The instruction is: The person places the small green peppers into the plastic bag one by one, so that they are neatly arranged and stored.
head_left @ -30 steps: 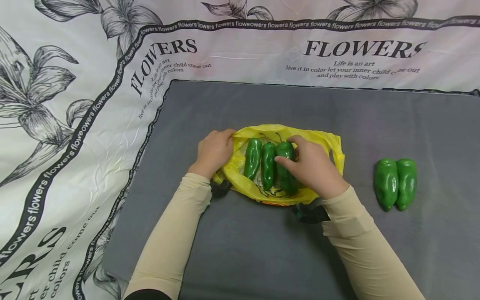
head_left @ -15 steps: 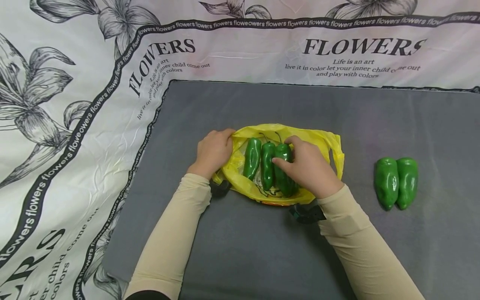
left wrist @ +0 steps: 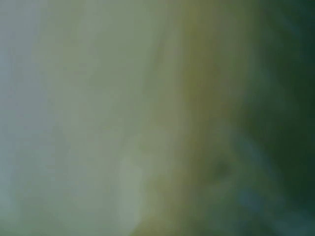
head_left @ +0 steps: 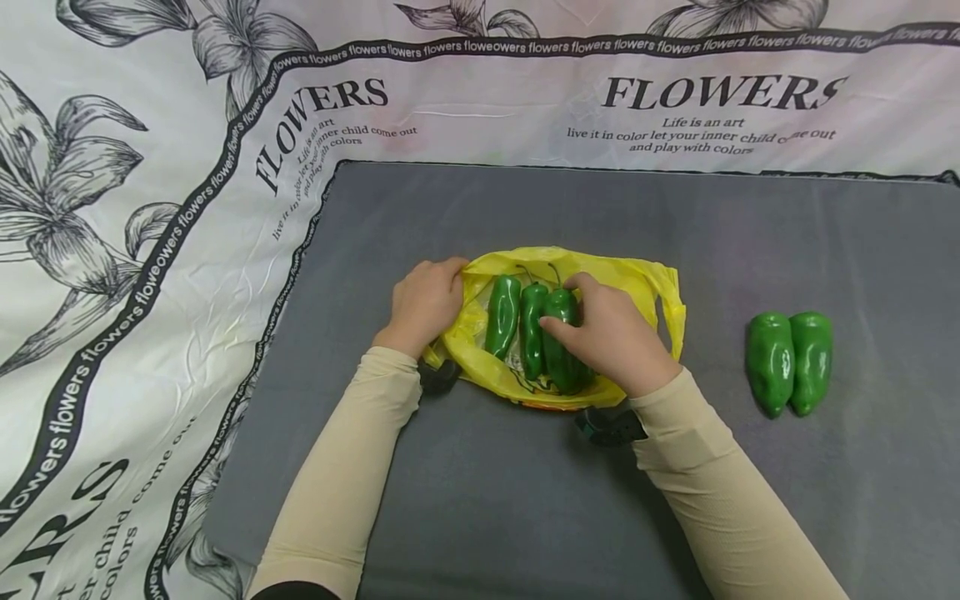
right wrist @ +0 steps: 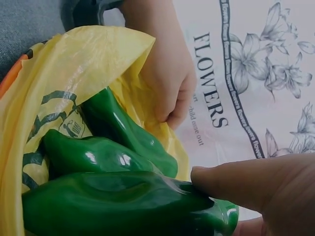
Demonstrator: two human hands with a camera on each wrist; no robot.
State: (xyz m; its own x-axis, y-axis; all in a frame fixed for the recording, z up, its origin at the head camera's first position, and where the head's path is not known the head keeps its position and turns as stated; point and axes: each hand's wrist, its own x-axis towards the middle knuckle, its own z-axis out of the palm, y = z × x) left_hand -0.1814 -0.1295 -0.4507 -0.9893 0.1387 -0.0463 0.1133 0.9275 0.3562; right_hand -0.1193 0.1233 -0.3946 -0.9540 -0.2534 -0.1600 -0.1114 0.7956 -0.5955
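A yellow plastic bag (head_left: pixel 645 279) lies opened out with three green peppers inside. My left hand (head_left: pixel 428 305) grips its left edge; the right wrist view shows those fingers (right wrist: pixel 172 105) curled over the rim. My right hand (head_left: pixel 626 337) holds the rightmost pepper (head_left: pixel 562 354) near its stem end, thumb on one side and fingers on the other. This pepper lies right beside the middle pepper (head_left: pixel 532 333), which is slimmer. The left pepper (head_left: pixel 502 317) leans at a slight slant. The left wrist view is a blur of yellow and green.
Two more green peppers (head_left: pixel 771 362) lie side by side on the grey mat (head_left: pixel 465 500), right of the bag. A white cloth printed with flowers (head_left: pixel 480 104) borders the mat at the back and left. The bag's handle loop (head_left: pixel 677 312) points right.
My right hand has moved slightly left with the pepper it holds, bringing it up against the middle one. The left hand has kept its grip on the bag.
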